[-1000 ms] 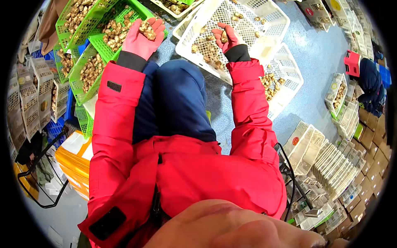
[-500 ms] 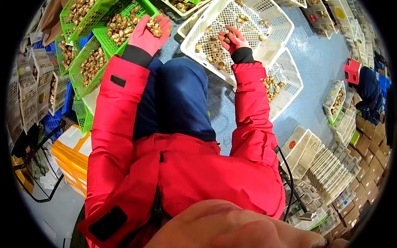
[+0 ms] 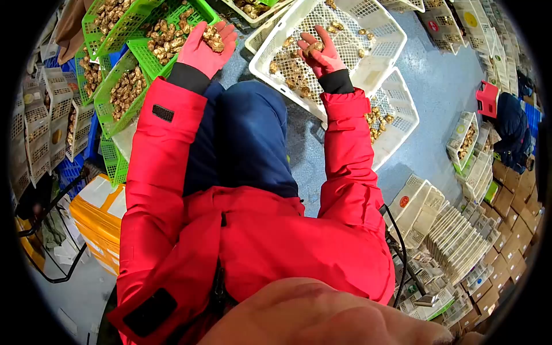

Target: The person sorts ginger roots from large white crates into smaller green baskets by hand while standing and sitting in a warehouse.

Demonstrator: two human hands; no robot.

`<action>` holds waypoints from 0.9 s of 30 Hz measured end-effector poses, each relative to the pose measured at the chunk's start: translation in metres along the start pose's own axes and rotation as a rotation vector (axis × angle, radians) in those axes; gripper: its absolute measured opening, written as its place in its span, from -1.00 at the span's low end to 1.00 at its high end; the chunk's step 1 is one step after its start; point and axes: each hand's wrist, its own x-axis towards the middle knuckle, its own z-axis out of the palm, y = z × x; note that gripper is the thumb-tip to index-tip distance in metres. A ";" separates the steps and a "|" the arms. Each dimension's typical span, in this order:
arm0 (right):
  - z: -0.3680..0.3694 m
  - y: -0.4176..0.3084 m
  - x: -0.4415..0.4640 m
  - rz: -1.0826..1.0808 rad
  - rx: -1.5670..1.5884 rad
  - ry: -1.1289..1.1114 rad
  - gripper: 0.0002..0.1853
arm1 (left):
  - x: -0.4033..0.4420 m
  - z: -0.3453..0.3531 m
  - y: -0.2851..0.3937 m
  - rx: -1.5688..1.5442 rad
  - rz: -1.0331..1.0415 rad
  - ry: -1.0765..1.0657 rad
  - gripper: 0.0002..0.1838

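- While the left hand (image 3: 204,53) cradles a knobbly brown clump (image 3: 213,39) between thumb and half-curled fingers, green crates (image 3: 141,56) of similar pieces stand just to its left.
- The right hand (image 3: 325,57) grasps a smaller brown piece (image 3: 314,48) in bent fingers, above the white crate (image 3: 372,70).
- Nearer and right, a second white crate (image 3: 399,135) sits on the blue floor (image 3: 431,86).
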 end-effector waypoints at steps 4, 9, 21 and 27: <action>-0.007 0.002 0.000 0.052 -0.054 0.061 -0.24 | 0.002 -0.002 0.000 0.000 -0.007 -0.012 -0.59; -0.019 0.008 0.002 0.109 -0.226 0.229 -0.29 | 0.002 -0.005 0.000 0.011 0.002 -0.022 -0.60; -0.042 0.004 -0.009 0.430 -0.087 0.102 -0.40 | 0.000 -0.001 0.000 -0.029 -0.031 -0.024 -0.58; -0.097 -0.088 0.049 -0.313 0.220 0.455 -0.47 | 0.001 -0.001 -0.001 -0.016 -0.038 -0.010 -0.59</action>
